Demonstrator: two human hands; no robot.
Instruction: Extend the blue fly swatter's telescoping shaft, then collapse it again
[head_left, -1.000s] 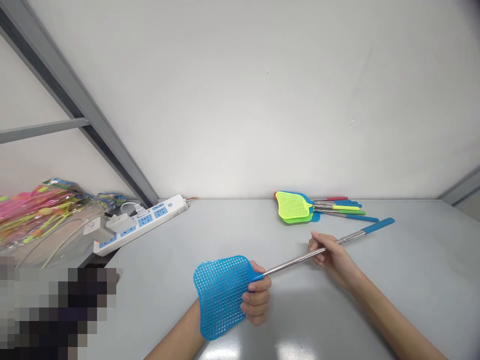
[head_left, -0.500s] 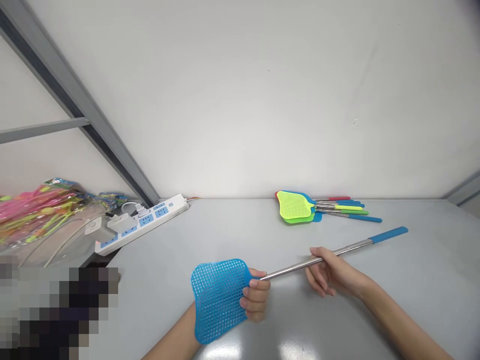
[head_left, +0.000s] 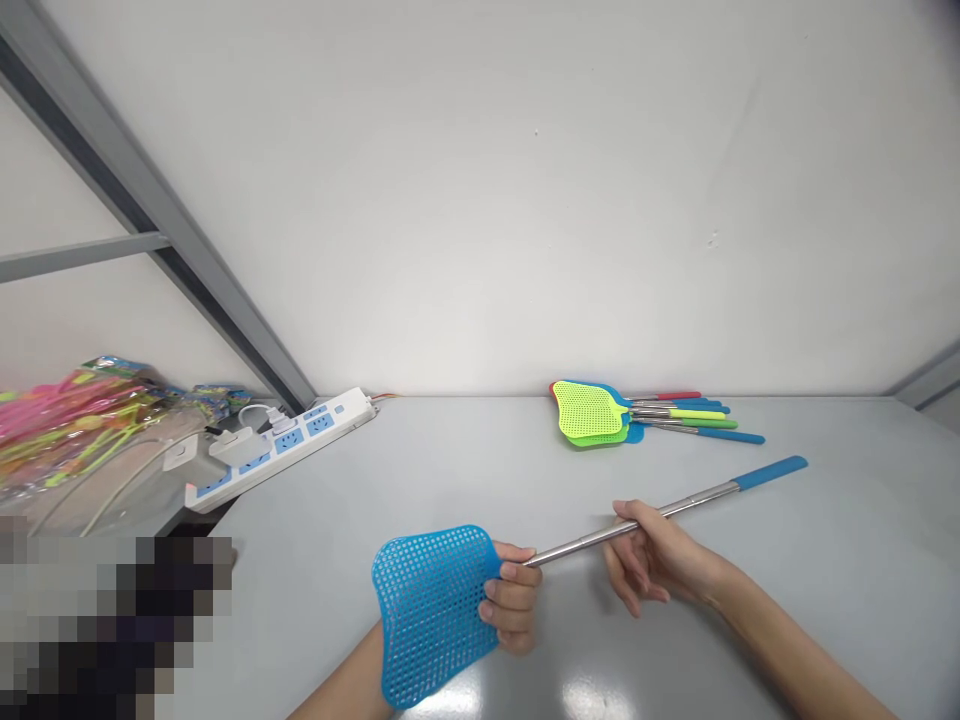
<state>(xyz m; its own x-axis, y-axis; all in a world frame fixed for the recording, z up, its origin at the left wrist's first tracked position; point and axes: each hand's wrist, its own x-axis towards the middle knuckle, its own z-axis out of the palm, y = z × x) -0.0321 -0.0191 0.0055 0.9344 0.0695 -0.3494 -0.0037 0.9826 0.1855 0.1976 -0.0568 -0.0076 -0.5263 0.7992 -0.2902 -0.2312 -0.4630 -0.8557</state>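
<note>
A blue fly swatter [head_left: 431,610] with a mesh head and an extended steel telescopic rod lies across my two hands, just above the grey table [head_left: 840,560]. My left hand [head_left: 514,598] grips it at the neck, where the head joins the rod. My right hand [head_left: 651,560] pinches the rod about halfway along, thumb and forefinger on the metal. The blue grip end [head_left: 772,470] points to the far right.
A stack of several fly swatters [head_left: 600,415], yellow-green on top, lies at the back by the wall. A white power strip [head_left: 281,450] with plugs sits at the table's left corner. Packaged colourful items [head_left: 67,420] lie further left. A blurred patch covers the lower left.
The swatter has dropped a little and its grip end swung right. My right hand slid lower and nearer along the rod. My left hand kept its hold at the neck.
</note>
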